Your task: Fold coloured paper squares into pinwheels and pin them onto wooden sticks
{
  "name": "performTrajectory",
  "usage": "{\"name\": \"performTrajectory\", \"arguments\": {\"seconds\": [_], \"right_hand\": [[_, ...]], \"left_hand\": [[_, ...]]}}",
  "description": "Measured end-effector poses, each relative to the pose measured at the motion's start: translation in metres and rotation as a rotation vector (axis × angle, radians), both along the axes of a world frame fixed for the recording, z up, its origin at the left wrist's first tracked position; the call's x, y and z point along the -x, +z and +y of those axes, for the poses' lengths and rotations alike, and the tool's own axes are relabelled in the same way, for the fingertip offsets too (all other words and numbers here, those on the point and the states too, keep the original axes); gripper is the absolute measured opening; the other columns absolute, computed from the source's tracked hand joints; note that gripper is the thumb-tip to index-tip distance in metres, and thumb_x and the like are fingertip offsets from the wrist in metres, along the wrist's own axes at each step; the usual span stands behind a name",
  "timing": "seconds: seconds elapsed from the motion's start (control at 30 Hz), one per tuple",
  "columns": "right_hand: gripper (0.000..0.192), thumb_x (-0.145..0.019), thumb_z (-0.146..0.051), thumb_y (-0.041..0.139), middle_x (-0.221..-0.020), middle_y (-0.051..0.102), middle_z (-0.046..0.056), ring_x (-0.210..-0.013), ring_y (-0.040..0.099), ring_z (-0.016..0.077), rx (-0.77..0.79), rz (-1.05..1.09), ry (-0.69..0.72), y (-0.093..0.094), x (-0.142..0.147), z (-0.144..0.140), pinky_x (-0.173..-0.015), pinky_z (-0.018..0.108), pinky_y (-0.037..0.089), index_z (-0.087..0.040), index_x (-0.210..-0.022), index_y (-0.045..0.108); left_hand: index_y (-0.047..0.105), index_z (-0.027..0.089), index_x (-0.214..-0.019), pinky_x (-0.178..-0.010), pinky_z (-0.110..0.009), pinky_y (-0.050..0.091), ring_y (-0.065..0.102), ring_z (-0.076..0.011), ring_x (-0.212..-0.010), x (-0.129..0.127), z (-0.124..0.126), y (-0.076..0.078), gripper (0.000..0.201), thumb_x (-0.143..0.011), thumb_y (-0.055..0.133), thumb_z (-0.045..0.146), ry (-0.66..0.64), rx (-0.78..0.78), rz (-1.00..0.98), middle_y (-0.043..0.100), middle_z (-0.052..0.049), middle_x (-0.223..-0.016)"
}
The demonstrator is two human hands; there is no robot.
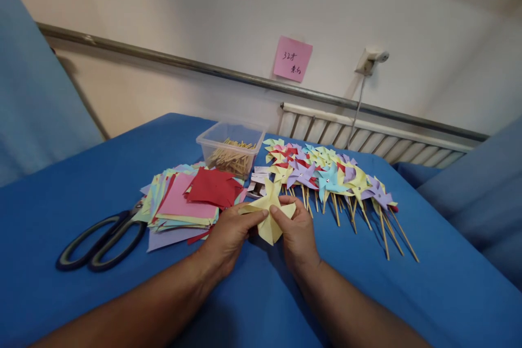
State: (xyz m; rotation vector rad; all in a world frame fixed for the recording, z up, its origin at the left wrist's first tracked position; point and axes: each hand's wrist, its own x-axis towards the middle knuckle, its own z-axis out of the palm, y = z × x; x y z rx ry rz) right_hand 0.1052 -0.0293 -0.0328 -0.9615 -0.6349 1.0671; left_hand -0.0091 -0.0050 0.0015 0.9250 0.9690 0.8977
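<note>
You are pinching a yellow paper pinwheel [269, 213] between both hands just above the blue table [81, 196]: your left hand [228, 236] is closing thumb and fingertips on its left flap, your right hand [297, 234] is gripping the right side with the thumb pressing toward the centre. Both forearms are reaching in from the bottom edge and converging, wrists low, knuckles turned up. Just left of the grip a stack of coloured paper squares [190, 201] is lying beside scissors [101, 239]; behind it a clear tub of sticks [230, 147] is sitting, and finished pinwheels [330, 176] are fanning out to the right.
</note>
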Motion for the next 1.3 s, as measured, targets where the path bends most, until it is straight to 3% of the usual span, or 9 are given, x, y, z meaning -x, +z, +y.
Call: {"name": "performTrajectory", "arguments": {"seconds": [0.2,0.37,0.53,0.73,0.9,1.07,1.2,1.3], "right_hand": [[0.041,-0.079,-0.036,0.065,-0.082,0.06,-0.001,-0.065,0.058,0.0123,-0.1,-0.149,-0.039,0.004,-0.002,-0.005,-0.06,0.025,0.048,-0.022,-0.113,0.048],[0.04,-0.086,-0.028,0.056,-0.095,0.057,0.002,-0.068,0.055,0.0116,-0.225,-0.377,-0.042,0.006,-0.002,-0.009,-0.066,0.027,0.048,-0.027,-0.124,0.042],[0.032,-0.087,-0.016,0.049,-0.091,0.057,0.002,-0.07,0.056,0.0133,-0.326,-0.666,0.108,0.005,-0.004,-0.014,-0.068,0.028,0.047,-0.026,-0.117,0.054],[0.022,-0.084,-0.013,0.054,-0.081,0.056,0.001,-0.073,0.055,0.0147,-0.441,-0.843,0.095,0.012,-0.012,-0.014,-0.067,0.027,0.044,-0.024,-0.099,0.065],[0.008,-0.084,-0.022,0.06,-0.077,0.056,0.001,-0.072,0.055,0.0146,-0.376,-0.786,0.095,0.011,-0.015,-0.01,-0.066,0.027,0.043,-0.021,-0.084,0.067],[0.013,-0.081,-0.03,0.064,-0.068,0.056,-0.001,-0.06,0.051,0.0117,-0.184,-0.587,0.112,0.003,-0.011,-0.007,-0.057,0.024,0.04,-0.018,-0.076,0.063],[0.019,-0.079,-0.035,0.066,-0.063,0.058,-0.002,-0.053,0.049,0.0102,-0.079,-0.414,0.144,-0.002,-0.009,-0.004,-0.052,0.023,0.038,-0.018,-0.074,0.059],[0.021,-0.077,-0.035,0.066,-0.065,0.06,-0.001,-0.056,0.052,0.011,-0.062,-0.418,0.1,-0.002,-0.008,-0.003,-0.054,0.023,0.041,-0.017,-0.072,0.058]], "left_hand": [[0.066,0.013,-0.065,-0.058,-0.027,0.043,0.058,-0.0155,-0.059,0.01,0.008,0.009,0.013,-0.065,0.072,0.025,-0.021,0.026,-0.083,0.065,-0.002,-0.061],[0.07,0.014,-0.078,-0.069,-0.028,0.048,0.063,-0.0173,-0.07,0.021,0.017,0.018,0.012,-0.067,0.071,0.019,0.051,0.023,-0.202,0.071,-0.003,-0.074],[0.069,0.016,-0.076,-0.069,-0.028,0.048,0.063,-0.0169,-0.07,0.024,0.019,0.021,0.01,-0.067,0.071,0.019,0.055,0.037,-0.237,0.071,-0.002,-0.074],[0.067,0.015,-0.072,-0.066,-0.027,0.047,0.06,-0.0159,-0.067,0.025,0.018,0.019,0.01,-0.065,0.072,0.021,0.001,0.038,-0.194,0.068,-0.002,-0.07],[0.065,0.015,-0.067,-0.062,-0.027,0.044,0.058,-0.0164,-0.064,0.023,0.018,0.016,0.013,-0.062,0.073,0.023,-0.024,0.029,-0.117,0.064,-0.001,-0.064],[0.061,0.014,-0.059,-0.054,-0.025,0.038,0.052,-0.0124,-0.053,0.019,0.014,0.011,0.017,-0.063,0.073,0.025,-0.045,-0.01,-0.053,0.057,0.001,-0.054],[0.066,0.013,-0.07,-0.058,-0.026,0.04,0.057,-0.0142,-0.056,0.015,0.011,0.009,0.015,-0.061,0.073,0.023,-0.088,0.025,-0.043,0.063,-0.001,-0.059],[0.068,0.012,-0.073,-0.06,-0.028,0.042,0.06,-0.0161,-0.059,0.013,0.01,0.009,0.019,-0.061,0.074,0.025,-0.115,0.021,-0.033,0.066,-0.003,-0.064]]}}
